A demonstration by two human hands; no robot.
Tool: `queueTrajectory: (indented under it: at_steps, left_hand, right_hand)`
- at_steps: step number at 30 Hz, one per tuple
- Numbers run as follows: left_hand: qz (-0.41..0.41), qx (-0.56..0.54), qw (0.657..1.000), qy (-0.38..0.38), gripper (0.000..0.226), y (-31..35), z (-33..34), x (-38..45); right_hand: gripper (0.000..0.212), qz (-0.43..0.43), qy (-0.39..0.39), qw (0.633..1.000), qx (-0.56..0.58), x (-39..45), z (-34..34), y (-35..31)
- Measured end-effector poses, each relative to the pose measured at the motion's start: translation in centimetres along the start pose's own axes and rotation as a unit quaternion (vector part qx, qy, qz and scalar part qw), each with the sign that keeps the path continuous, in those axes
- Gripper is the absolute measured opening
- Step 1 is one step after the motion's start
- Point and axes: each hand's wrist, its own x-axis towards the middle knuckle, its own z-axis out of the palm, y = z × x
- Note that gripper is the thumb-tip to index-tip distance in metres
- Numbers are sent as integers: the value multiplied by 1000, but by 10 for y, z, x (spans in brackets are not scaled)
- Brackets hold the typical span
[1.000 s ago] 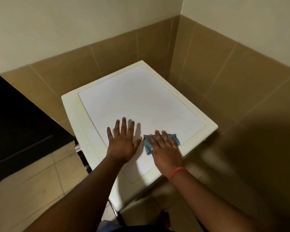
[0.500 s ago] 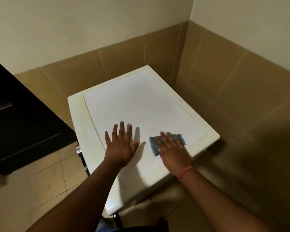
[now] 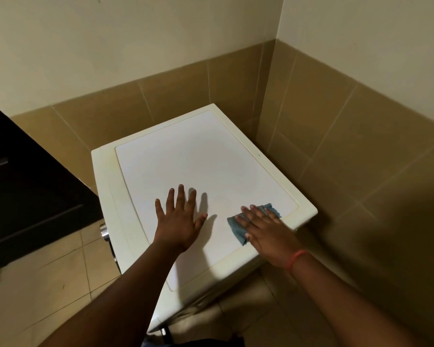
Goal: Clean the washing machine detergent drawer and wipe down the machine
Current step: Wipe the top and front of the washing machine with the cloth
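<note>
Cream walls meet in the far right corner above a band of tan tiles, beige floor tiles lie near left, beside what seems a dark cabinet.

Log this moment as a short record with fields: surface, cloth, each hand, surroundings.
surface: white top of the washing machine, set in a tiled corner
cloth: blue-grey cloth, lying flat near the top's right front corner
left hand: flat on the top, fingers spread, holding nothing
right hand: straight fingers pressing on the cloth
surroundings: dark cabinet at left; tan wall tiles
</note>
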Motion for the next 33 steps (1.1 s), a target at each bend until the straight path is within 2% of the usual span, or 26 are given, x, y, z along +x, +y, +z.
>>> queueTrajectory:
  at_steps: [3,4,7,8,12,13,16,17,21,22,25,26,30,33]
  left_hand:
    - [8,11,1000,6,79,9,1,1]
    - [11,12,1000,6,79,11,2,0]
    - [16,12,1000,3,78,13,2,0]
    - [16,13,1000,3,78,14,3,0]
    - [18,21,1000,-3,77,17,2,-4]
    - [19,24,1000,-6,77,18,3,-5]
    - [24,28,999,-10,76,23,4,-7]
    - [27,26,999,-11,76,24,4,-8]
    - [32,24,999,-8,75,30,3,-9]
    - [30,23,999,-8,75,30,2,-9]
    - [29,22,999,-8,74,29,0,-11]
    - [29,22,999,-7,74,28,-1,-11]
    - [20,22,1000,-5,75,22,-5,-14]
    - [12,18,1000,-11,74,17,-5,-16]
  right_hand:
    - [51,175,23,984,31,-2,-3,16]
    - [51,171,33,984,27,-4,-2,13]
    - [53,18,32,999,0,-11,7,18]
    - [53,2,22,1000,-2,-11,6,31]
    - [51,157,15,987,5,-6,6,60]
    - [51,146,17,989,-1,-6,9,58]
    - [52,35,-3,999,-2,-9,10,71]
    - [51,38,-9,999,2,-7,6,79]
    - [51,235,16,972,8,1,6,75]
    - [51,240,18,971,13,3,9,66]
    - [51,140,28,990,0,-1,13,65]
    - [51,136,28,990,7,-1,9,74]
    - [51,281,19,959,33,-4,7,77]
    - [50,195,33,980,26,-15,13,47]
